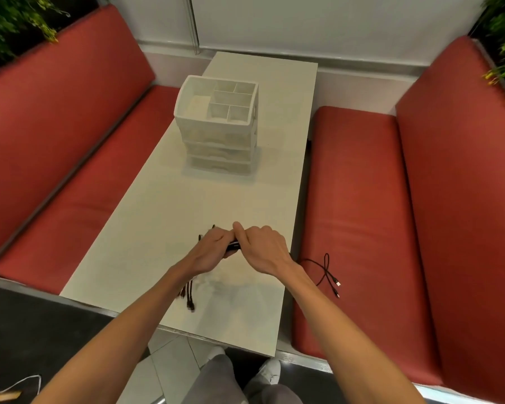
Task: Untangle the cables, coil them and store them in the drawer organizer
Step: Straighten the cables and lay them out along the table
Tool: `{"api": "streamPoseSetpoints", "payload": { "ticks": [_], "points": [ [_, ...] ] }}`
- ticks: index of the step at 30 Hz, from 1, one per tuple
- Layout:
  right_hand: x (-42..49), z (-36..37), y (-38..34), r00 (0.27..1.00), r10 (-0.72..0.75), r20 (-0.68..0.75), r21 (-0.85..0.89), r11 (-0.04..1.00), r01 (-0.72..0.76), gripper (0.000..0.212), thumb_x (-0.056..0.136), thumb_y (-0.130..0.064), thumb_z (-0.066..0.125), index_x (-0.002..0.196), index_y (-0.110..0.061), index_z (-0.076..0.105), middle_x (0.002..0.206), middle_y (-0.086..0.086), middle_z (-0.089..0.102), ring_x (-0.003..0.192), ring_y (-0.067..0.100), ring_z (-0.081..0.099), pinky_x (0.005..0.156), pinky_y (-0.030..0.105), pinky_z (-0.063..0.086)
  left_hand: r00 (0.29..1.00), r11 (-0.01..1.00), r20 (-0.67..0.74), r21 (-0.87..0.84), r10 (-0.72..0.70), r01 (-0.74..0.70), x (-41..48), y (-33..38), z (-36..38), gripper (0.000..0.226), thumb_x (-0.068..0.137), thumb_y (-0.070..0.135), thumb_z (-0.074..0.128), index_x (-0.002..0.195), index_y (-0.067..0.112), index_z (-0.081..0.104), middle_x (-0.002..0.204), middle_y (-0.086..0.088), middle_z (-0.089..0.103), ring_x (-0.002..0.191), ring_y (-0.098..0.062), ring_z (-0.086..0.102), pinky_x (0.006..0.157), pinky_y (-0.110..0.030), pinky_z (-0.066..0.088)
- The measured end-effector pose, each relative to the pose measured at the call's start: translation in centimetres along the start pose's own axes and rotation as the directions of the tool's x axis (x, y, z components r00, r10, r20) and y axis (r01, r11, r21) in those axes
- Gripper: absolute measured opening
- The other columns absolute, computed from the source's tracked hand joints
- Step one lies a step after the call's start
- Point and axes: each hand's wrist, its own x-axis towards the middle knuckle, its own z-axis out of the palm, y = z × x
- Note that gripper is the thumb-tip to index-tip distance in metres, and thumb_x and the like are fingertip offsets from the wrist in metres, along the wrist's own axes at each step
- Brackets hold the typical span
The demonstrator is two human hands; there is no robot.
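A bunch of black cables (233, 246) is held just above the near end of the white table (164, 205), with plug ends poking out beyond the left hand (212, 252) and more ends trailing onto the table under the left wrist. Both hands are curled round the bunch, the right hand (264, 249) touching the left with its thumb raised. Another black cable (327, 271) lies apart on the red bench seat (347, 199) at the right, and the white drawer organizer (216, 123) stands farther back on the table, well apart from the hands.
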Motion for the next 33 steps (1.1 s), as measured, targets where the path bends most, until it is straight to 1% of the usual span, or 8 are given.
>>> {"api": "streamPoseSetpoints", "payload": {
  "ticks": [5, 8, 14, 17, 20, 25, 30, 33],
  "points": [
    [-0.8, -0.6, 0.2, 0.991, -0.063, -0.119, -0.116, 0.992, 0.049, 0.064, 0.115, -0.05, 0.023, 0.06, -0.024, 0.043, 0.055, 0.0, 0.049, 0.053, 0.022, 0.044, 0.058, 0.037, 0.033, 1.0, 0.959, -0.031, 0.283, 0.006, 0.003, 1.2, -0.2, -0.2, 0.065, 0.104, 0.059, 0.024, 0.064, 0.011, 0.042, 0.06, 0.0, 0.051, 0.056, -0.019, 0.04, 0.063, -0.038, 0.036],
    [-1.1, -0.8, 0.4, 0.984, -0.092, -0.151, -0.206, 0.977, 0.059, 0.06, 0.116, -0.043, 0.027, 0.064, -0.02, 0.046, 0.055, 0.001, 0.051, 0.053, 0.027, 0.051, 0.055, 0.036, 0.035, 0.992, 0.763, -0.11, 0.645, 0.055, 0.029, 1.4, 0.3, 0.5, 0.065, 0.111, 0.051, 0.016, 0.076, 0.019, 0.061, 0.077, -0.004, 0.065, 0.073, -0.027, 0.06, 0.068, -0.039, 0.044],
    [-1.3, -0.5, 0.8, 0.974, -0.038, -0.221, -0.35, 0.936, -0.043, 0.013, 0.08, -0.017, 0.087, 0.088, -0.018, 0.076, 0.041, -0.002, 0.045, 0.027, 0.027, 0.041, 0.042, 0.019, 0.019, 0.952, 0.54, -0.264, 0.83, 0.156, 0.142, 1.1, 2.2, 3.0, 0.057, 0.107, 0.039, 0.023, 0.075, 0.014, 0.064, 0.066, -0.014, 0.064, 0.059, -0.04, 0.065, 0.055, -0.038, 0.043],
    [-1.7, -1.7, 1.2, 0.967, -0.125, -0.224, -0.405, 0.914, 0.025, 0.024, 0.078, -0.016, 0.086, 0.085, -0.022, 0.063, 0.043, -0.004, 0.033, 0.031, 0.026, 0.029, 0.044, 0.018, 0.01, 0.975, 0.687, -0.221, 0.713, 0.033, 0.138, 2.0, 1.2, 2.1, 0.068, 0.112, 0.055, 0.018, 0.085, 0.017, 0.068, 0.081, -0.009, 0.069, 0.078, -0.034, 0.065, 0.069, -0.039, 0.045],
    [-2.4, -2.9, 1.4, 0.932, -0.214, -0.294, -0.405, 0.911, 0.081, 0.044, 0.082, -0.022, 0.09, 0.067, -0.024, 0.049, 0.038, -0.005, 0.037, 0.027, 0.024, 0.035, 0.036, 0.02, 0.016, 0.99, 0.918, -0.103, 0.376, -0.093, 0.125, 2.2, 0.6, 0.9, 0.078, 0.109, 0.065, 0.023, 0.067, 0.01, 0.058, 0.06, 0.005, 0.065, 0.06, -0.022, 0.058, 0.069, -0.037, 0.047],
    [-3.0, -4.1, 3.1, 0.915, -0.231, -0.331, -0.38, 0.92, 0.095, 0.048, 0.089, -0.026, 0.086, 0.067, -0.025, 0.044, 0.038, -0.005, 0.036, 0.027, 0.027, 0.037, 0.033, 0.025, 0.033, 0.997, 0.966, -0.004, 0.245, -0.08, 0.079, 1.5, 0.5, -0.1, 0.067, 0.11, 0.06, 0.031, 0.058, 0.02, 0.039, 0.051, 0.007, 0.047, 0.054, -0.019, 0.044, 0.067, -0.035, 0.043],
    [-3.2, -3.5, 4.5, 0.919, -0.289, -0.267, -0.537, 0.837, 0.107, 0.041, 0.076, -0.009, 0.084, 0.07, -0.021, 0.045, 0.045, -0.005, 0.027, 0.033, 0.023, 0.021, 0.042, 0.016, 0.015, 0.985, 0.488, -0.158, 0.866, 0.072, 0.103, 1.6, 1.9, 1.0, 0.061, 0.108, 0.041, 0.025, 0.075, 0.015, 0.07, 0.054, -0.008, 0.054, 0.052, -0.039, 0.06, 0.048, -0.035, 0.037],
    [-3.1, -2.3, 5.1, 0.944, -0.209, -0.256, -0.534, 0.845, 0.042, 0.024, 0.074, -0.005, 0.074, 0.075, -0.02, 0.056, 0.047, -0.004, 0.032, 0.03, 0.023, 0.032, 0.042, 0.017, 0.015, 0.977, 0.446, -0.193, 0.886, 0.095, 0.132, 1.6, 1.9, 2.3, 0.059, 0.102, 0.037, 0.032, 0.067, 0.018, 0.076, 0.043, -0.01, 0.052, 0.033, -0.034, 0.052, 0.041, -0.028, 0.028]
  ]
}}
